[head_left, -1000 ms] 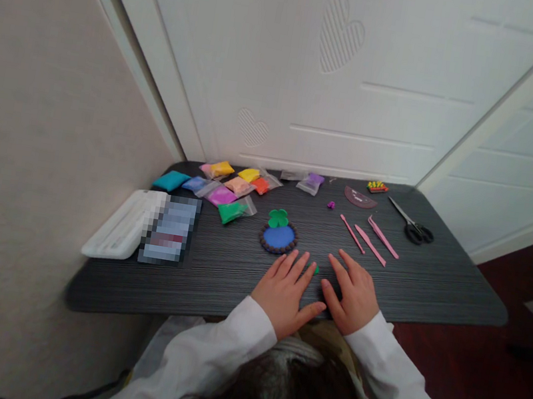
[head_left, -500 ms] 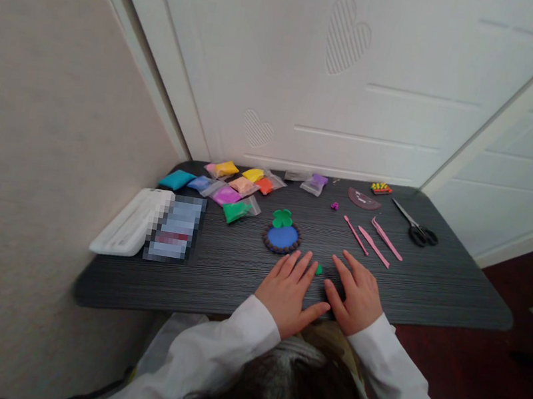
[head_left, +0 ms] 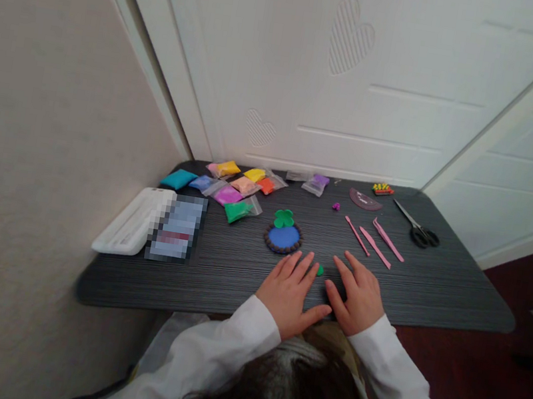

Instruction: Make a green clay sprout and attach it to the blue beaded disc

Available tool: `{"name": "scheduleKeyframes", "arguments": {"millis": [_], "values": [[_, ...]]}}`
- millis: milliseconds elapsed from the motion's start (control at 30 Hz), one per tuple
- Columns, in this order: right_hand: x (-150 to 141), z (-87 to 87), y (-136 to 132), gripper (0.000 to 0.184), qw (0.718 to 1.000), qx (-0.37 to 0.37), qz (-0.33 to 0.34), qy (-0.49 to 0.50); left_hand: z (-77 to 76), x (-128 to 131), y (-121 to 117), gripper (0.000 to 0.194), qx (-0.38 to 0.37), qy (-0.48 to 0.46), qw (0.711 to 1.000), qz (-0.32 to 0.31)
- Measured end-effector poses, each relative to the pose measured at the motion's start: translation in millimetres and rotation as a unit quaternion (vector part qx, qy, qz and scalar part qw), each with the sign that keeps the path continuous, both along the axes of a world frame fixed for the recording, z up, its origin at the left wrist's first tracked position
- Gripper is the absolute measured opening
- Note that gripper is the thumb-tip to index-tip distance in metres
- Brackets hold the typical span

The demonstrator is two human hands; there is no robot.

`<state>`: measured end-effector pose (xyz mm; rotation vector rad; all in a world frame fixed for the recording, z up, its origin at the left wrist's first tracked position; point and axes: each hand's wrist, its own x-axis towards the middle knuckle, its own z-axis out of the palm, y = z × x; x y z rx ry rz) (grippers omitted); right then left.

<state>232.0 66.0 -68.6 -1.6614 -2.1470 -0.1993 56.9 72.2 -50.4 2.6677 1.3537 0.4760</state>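
Note:
My left hand point(head_left: 290, 291) lies flat on the dark table with its fingers spread, and its fingertips are just below a round blue piece point(head_left: 283, 236) edged with brown beads. A green clover-like shape point(head_left: 284, 218) sits on the far rim of that piece. Beside my left fingers is a small green lump point(head_left: 320, 270), partly covered; whether a finger touches it I cannot tell. To the right of it, my right hand point(head_left: 357, 298) rests on the table, fingers apart, holding nothing.
Several bags of coloured clay point(head_left: 239, 210) lie at the back left, near a white tray point(head_left: 134, 222) and a blurred packet point(head_left: 177, 229). Pink modelling tools point(head_left: 374, 246), black-handled scissors point(head_left: 420, 232), a purple lump point(head_left: 336, 206) and a clear curved piece point(head_left: 365, 200) lie right.
Both hands stay almost where they were. The whole view has shifted very slightly; the things on the table have kept their places.

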Motion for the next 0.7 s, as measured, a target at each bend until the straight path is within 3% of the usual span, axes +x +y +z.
{"name": "scheduleKeyframes", "arguments": {"millis": [700], "values": [[-0.1,-0.3,0.5,0.046,1.0,-0.016,-0.007,-0.002,0.7,0.2,-0.4,0.068,-0.027,-0.013,1.0,-0.009]]}}
